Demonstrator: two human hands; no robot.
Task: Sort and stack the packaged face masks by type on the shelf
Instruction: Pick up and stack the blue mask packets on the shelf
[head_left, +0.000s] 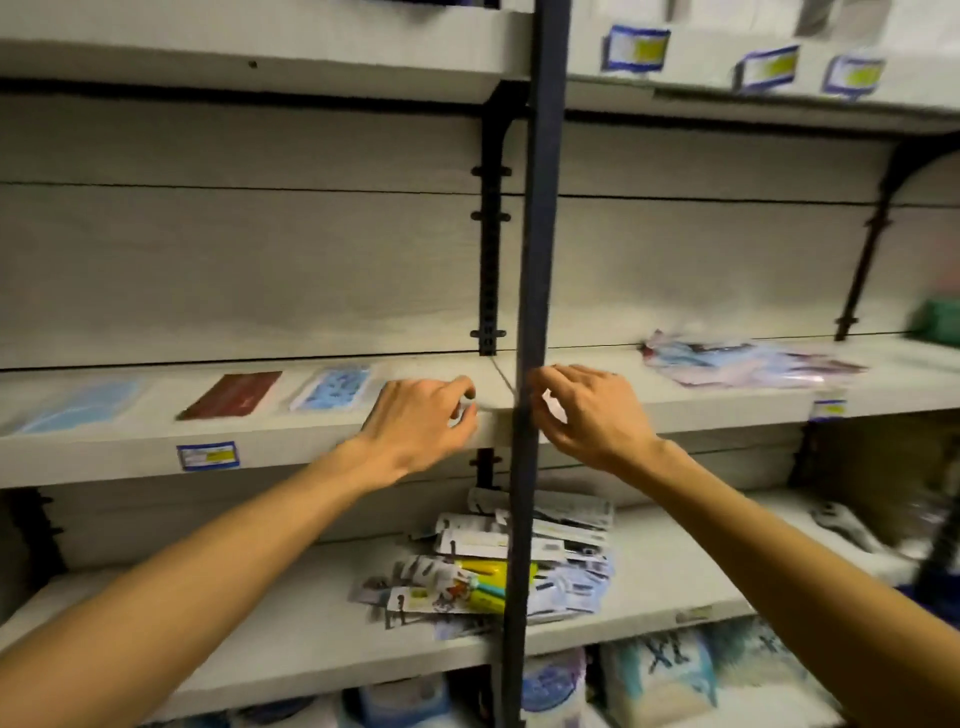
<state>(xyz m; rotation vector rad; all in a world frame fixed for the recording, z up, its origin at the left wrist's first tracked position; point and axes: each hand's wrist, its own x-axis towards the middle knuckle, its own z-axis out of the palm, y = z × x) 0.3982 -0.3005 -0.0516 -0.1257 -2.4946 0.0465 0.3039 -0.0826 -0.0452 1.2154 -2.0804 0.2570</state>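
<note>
While both hands hovered at the front edge of the middle shelf (675, 410), neither one actually had a mask pack, as far as I could tell. The left hand (415, 423) sat just left of the dark upright post (535, 260) with its grip loosely curled. There was a bit of white between thumb and fingers, but it was too blurry to say if that was a wrapper or just the shelf showing through. The right hand (587, 415) mirrored it just right of the post, fingers bent, nothing clearly in them.

The thing that mattered: the unsorted heap of mask packs (748, 361) lay to the right and a bit farther back on that same shelf, apart from the right hand and clearly closer to it than to the left. The heap was spread wide, its long side running left-right along the shelf.

The sorted ones were over on the left half of the shelf, lying flat in a row: a light blue pack (83, 405) far left, a dark red pack (231, 395), then a blue patterned pack (335, 387) just beside the left hand.

So my guess was right hand goes right to fetch, left hand places.
</note>
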